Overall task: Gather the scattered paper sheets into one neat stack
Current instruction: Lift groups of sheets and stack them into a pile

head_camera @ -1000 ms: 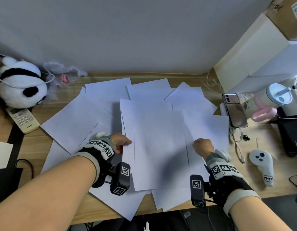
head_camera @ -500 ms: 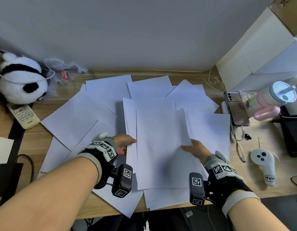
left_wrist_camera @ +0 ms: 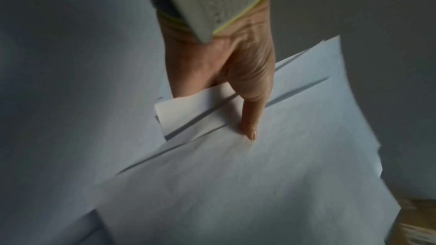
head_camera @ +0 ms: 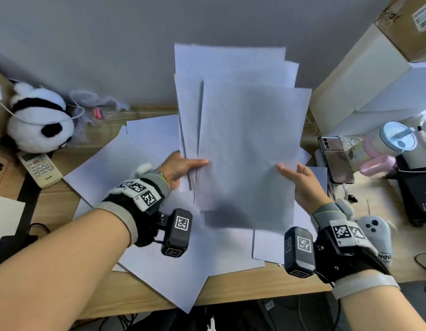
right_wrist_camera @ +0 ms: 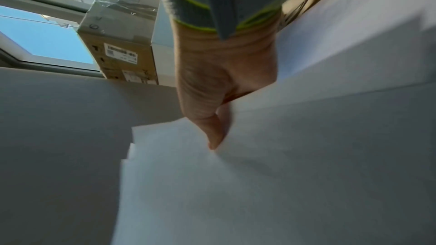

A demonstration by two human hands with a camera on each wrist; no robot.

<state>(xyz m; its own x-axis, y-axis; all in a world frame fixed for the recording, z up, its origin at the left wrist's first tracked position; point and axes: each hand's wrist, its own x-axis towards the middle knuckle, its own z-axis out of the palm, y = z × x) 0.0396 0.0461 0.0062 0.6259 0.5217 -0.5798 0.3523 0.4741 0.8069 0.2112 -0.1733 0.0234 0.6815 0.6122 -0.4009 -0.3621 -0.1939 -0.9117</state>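
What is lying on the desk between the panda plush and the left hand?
In the head view, loose paper sheets cover the desk between the panda plush and the left hand; the remote control lies lower.

A black-and-white plush panda (head_camera: 37,120) sits at the far left of the wooden surface (head_camera: 52,206). Just in front of the panda lies a white remote control (head_camera: 40,168). Well to its right stand a dark smartphone (head_camera: 336,158) and a pink-handled lidded cup (head_camera: 384,146).

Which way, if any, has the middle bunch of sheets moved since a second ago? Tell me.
Yes. The bunch of sheets rose off the desk, now upright before the wall, pinched by left hand and right hand.
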